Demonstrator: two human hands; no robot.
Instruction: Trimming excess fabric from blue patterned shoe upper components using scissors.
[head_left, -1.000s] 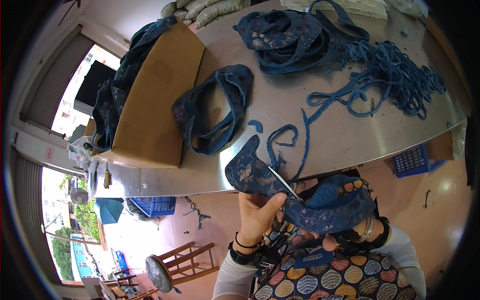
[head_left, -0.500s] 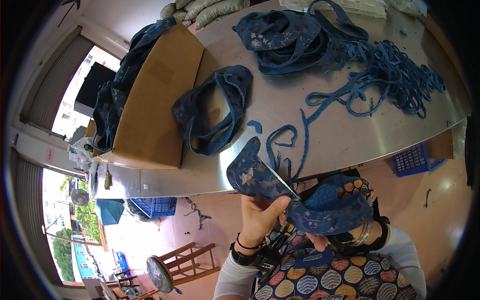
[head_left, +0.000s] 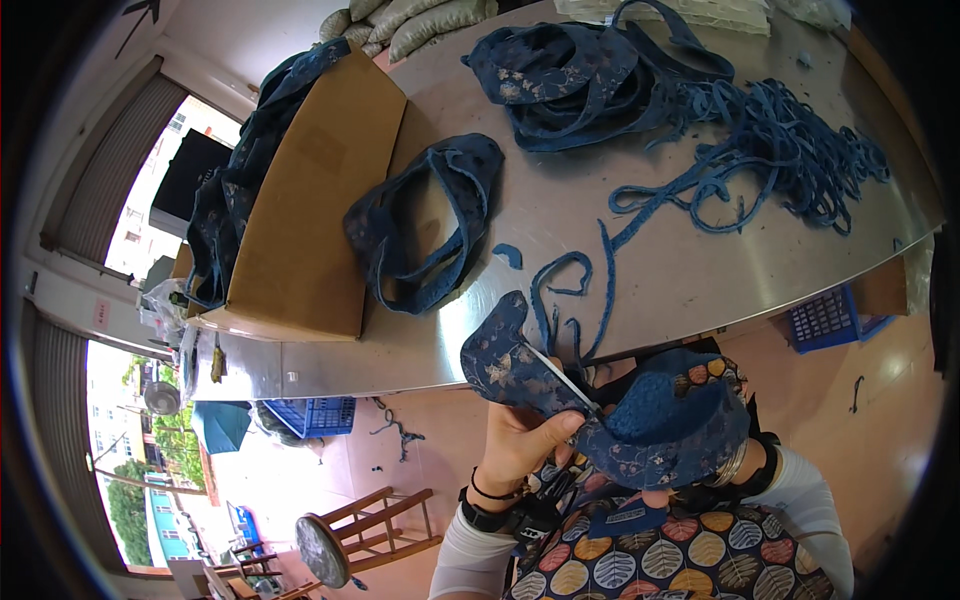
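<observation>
My left hand [head_left: 520, 440] is closed on a dark blue flower-printed fabric band [head_left: 500, 365], thumb on top. The band has a fuzzy blue inner side and curls toward my right hand. Across it lies the bright, narrow blade of a pair of scissors [head_left: 563, 380], slanting from the band's upper edge toward my left thumb. My right hand [head_left: 657, 497] is mostly hidden behind the curled band; only fingertips show below it. The blade runs toward that hand, but the handles are out of sight. Thin blue offcut strips [head_left: 607, 290] lie just beyond the band.
On the metal table [head_left: 560, 200] lie a looped fabric band [head_left: 480, 200], a pile of similar bands [head_left: 590, 90] and a tangled heap of trimmings [head_left: 790, 150]. A cardboard box [head_left: 310, 190] with more bands stands left. Below are a wooden stool [head_left: 325, 550] and blue crates [head_left: 315, 415].
The band's left end has moved slightly down and right. Both hands have shifted a little, and the blade now crosses the band lower down. The right fingertips are more covered.
</observation>
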